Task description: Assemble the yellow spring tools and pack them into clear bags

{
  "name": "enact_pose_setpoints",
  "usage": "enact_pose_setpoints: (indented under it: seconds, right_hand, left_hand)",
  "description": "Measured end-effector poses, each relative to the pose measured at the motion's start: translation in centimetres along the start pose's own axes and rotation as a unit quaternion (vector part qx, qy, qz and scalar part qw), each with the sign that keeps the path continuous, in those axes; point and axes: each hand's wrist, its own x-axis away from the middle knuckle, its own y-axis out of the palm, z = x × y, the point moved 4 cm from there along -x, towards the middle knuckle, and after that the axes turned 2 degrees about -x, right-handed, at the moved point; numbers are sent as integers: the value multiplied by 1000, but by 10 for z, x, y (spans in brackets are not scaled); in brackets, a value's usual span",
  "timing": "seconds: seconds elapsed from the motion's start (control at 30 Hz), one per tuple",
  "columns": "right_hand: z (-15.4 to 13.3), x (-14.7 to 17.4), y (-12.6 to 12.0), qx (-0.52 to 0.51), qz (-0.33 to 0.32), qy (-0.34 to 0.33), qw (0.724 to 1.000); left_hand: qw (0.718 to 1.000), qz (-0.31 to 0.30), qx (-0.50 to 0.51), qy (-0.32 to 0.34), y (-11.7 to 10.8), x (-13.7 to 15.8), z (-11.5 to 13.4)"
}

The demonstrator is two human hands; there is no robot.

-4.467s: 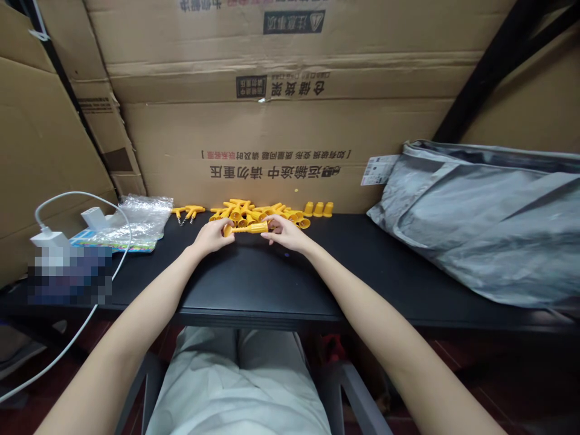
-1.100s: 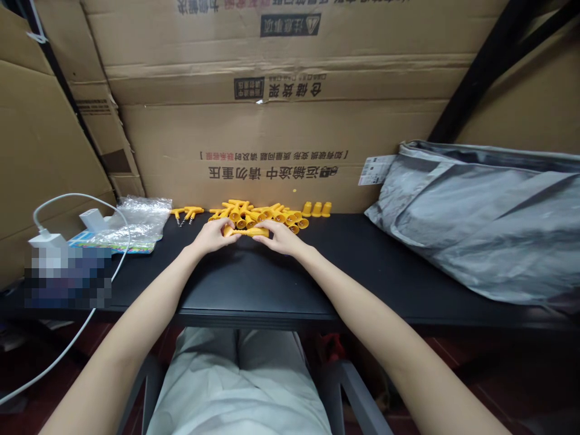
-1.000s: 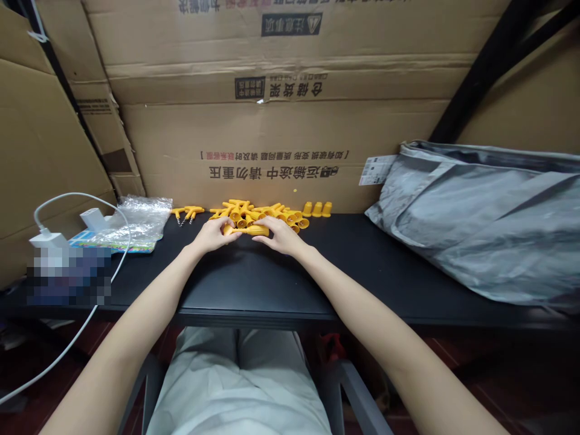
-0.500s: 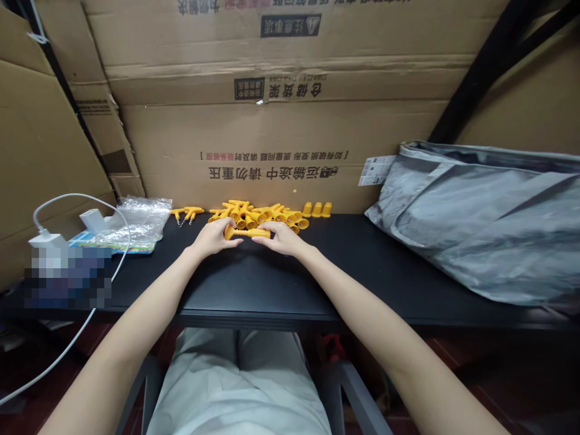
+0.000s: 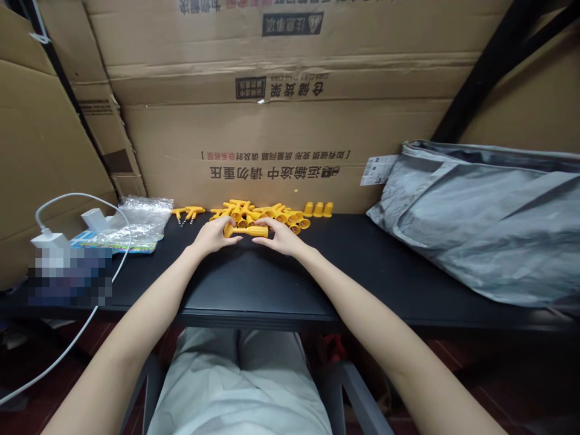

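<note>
Held level above the black table is a yellow plastic corkscrew point(image 5: 254, 231), with a flared end to the left and a ribbed, thicker end to the right. My left hand point(image 5: 214, 235) pinches the flared end between thumb and fingers. Around the thick right end, my right hand point(image 5: 281, 236) is closed with thumb and index finger. Just behind my hands lies a pile of yellow corkscrew parts point(image 5: 235, 214), T-shaped handles and cone-shaped cups among them. The hands partly cover the pile's front.
Three yellow cups point(image 5: 318, 209) stand right of the pile; T-handles with metal spirals point(image 5: 188, 213) lie left. Clear plastic packaging point(image 5: 142, 220), a white charger point(image 5: 51, 241) and its cable occupy the left side. A grey bag point(image 5: 471, 223) rests right. Cardboard point(image 5: 281, 127) walls the back.
The corkscrew's thick end has shifted slightly left and appears turned in my right hand. Both hands stay in nearly the same place.
</note>
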Motion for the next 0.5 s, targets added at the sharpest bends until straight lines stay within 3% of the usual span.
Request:
enact_pose_setpoints:
  seconds: [0.17,0.5]
  right_hand:
    - [-9,1,-2,72,6,-37,997]
    - [-7,2,-3,36,10,1,999]
  left_hand:
    - [1000,-9,14,-6,1,0,-2]
    - [1000,-4,26,0,-1,0,2]
